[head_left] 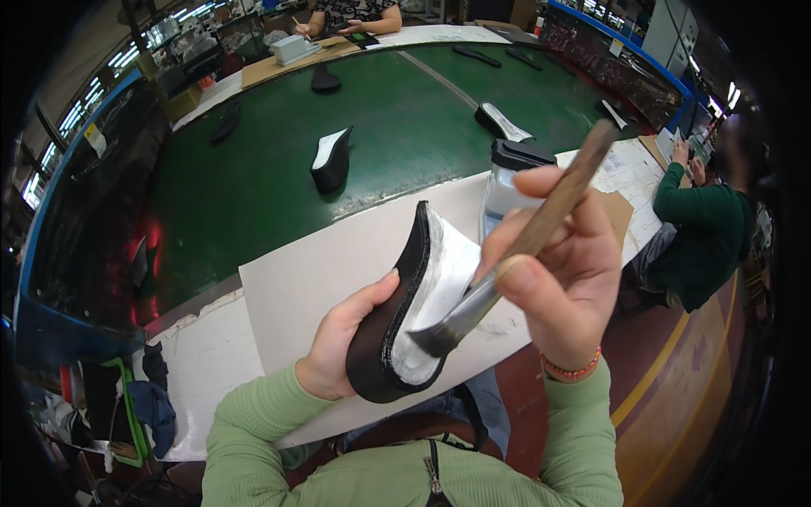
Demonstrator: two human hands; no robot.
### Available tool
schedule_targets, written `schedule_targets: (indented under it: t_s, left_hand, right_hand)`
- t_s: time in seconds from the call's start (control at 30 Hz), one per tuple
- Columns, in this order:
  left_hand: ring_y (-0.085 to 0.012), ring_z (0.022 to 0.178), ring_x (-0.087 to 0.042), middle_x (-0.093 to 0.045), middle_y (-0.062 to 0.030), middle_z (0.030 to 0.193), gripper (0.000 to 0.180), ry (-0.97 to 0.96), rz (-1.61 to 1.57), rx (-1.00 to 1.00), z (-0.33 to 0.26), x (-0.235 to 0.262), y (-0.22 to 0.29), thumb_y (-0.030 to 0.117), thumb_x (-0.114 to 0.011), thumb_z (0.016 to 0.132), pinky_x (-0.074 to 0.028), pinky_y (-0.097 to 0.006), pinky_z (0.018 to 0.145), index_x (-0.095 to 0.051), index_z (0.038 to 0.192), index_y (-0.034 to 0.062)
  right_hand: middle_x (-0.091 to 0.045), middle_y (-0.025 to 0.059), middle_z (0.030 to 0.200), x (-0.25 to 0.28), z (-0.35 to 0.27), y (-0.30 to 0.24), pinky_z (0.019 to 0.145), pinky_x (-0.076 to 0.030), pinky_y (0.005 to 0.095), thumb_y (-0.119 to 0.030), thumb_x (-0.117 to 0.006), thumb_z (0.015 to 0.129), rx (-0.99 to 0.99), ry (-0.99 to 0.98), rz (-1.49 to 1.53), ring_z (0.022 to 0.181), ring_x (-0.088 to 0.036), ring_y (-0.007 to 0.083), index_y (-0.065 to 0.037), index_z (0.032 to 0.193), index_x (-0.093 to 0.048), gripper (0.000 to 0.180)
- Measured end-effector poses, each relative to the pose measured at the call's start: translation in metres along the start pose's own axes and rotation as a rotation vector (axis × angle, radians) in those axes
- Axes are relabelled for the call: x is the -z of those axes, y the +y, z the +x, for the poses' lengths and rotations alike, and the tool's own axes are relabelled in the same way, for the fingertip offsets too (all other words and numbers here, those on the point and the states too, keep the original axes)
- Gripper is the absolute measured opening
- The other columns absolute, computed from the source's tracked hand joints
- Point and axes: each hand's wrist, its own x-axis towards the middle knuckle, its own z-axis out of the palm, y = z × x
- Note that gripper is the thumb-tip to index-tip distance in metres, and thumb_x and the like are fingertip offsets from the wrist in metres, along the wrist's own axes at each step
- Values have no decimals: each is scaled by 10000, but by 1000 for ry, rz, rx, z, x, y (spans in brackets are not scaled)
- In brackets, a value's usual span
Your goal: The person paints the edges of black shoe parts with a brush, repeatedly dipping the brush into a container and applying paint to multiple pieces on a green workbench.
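A black wedge-shaped shoe sole (pixel 376 359) is tilted up in front of me, its whitish upper face turned toward my right. My left hand (pixel 338 342) grips it from the left side, with the thumb along the black edge. In my right hand (pixel 570 283) is a flat paintbrush (pixel 553 211), its wooden handle pointing up and right. The dark bristles rest against the white face near the sole's thick, rounded end. Behind my right fingers stands a clear container (pixel 511 193) with a black lid, partly hidden by them.
A pale board (pixel 296 279) lies on the table under my hands. Beyond it, a green conveyor belt (pixel 253 194) carries several soles, including a black wedge (pixel 331 165). One co-worker (pixel 710 203) in green sits at right; another (pixel 359 15) works across the belt. A green-rimmed basket (pixel 135 422) is at lower left.
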Motion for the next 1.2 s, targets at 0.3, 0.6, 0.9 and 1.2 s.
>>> schedule_targets:
  t_s: [0.3, 0.6, 0.9, 1.2]
  left_hand:
    - [-374, 893, -576, -537, -225, 1047, 513, -66, -43, 45, -1, 9, 4, 358, -350, 907, -544, -420, 645, -372, 1239, -32]
    - [-385, 951, -568, -494, -224, 1152, 488, -80, -113, 231, 4, 50, 4, 344, -314, 932, -532, -444, 718, -333, 1281, 5]
    - [-490, 1175, -343, -274, -257, 1332, 665, -74, 33, -169, -16, 82, 13, 224, -545, 844, -455, -422, 925, -166, 1358, 37]
    - [-186, 1035, -524, -517, -120, 1137, 644, 390, 764, -434, 0, 88, 14, -82, -664, 654, -446, -300, 891, -387, 1233, -36]
  right_hand:
    - [-599, 66, 773, 12, -6, 26, 640, -414, 184, 27, -639, 747, 56, 34, -118, 693, -547, 69, 58, 1103, -422, 418]
    - [-580, 34, 793, 67, -2, 60, 681, -417, 198, 17, -616, 784, 293, 247, -681, 723, -536, 75, -2, 1093, -454, 350]
    - [-602, 43, 705, 131, -18, 92, 588, -403, 195, -32, -615, 791, 66, 394, -646, 626, -520, 68, 58, 1078, -482, 329]
    - [-594, 27, 717, 137, -18, 112, 585, -405, 193, -17, -621, 782, 38, 352, -794, 640, -526, 57, 56, 1072, -502, 322]
